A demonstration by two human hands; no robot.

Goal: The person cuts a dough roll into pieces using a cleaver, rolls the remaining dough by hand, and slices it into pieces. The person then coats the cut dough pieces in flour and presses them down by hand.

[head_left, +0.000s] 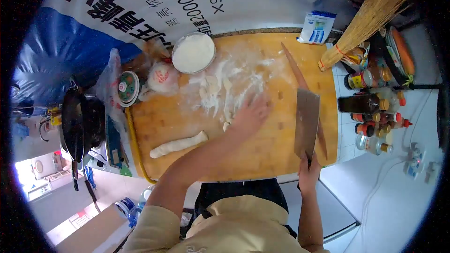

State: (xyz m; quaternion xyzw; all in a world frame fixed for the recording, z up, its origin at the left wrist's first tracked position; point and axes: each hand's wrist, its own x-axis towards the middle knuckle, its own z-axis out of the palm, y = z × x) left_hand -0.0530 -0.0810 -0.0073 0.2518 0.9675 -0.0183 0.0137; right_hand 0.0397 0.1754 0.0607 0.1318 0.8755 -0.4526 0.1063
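My right hand (309,173) is wrapped round the handle of a cleaver (307,122), whose broad blade lies over a long wooden rolling pin (295,68) at the right of the wooden board (243,159). Over the middle of the board is my left hand (255,112), blurred, beside scattered white flour (253,82). Just left of it a thin dough strip (228,98) and a small dough piece (209,86) lie in the flour. A thicker dough roll (179,145) rests at the board's lower left.
A bowl of flour (193,53), a plastic bag (163,77) and a lidded patterned container (129,88) stand at the upper left. A black pan (75,122) is further left. A straw brush (365,23), a white packet (317,27) and several bottles (358,104) are at the right.
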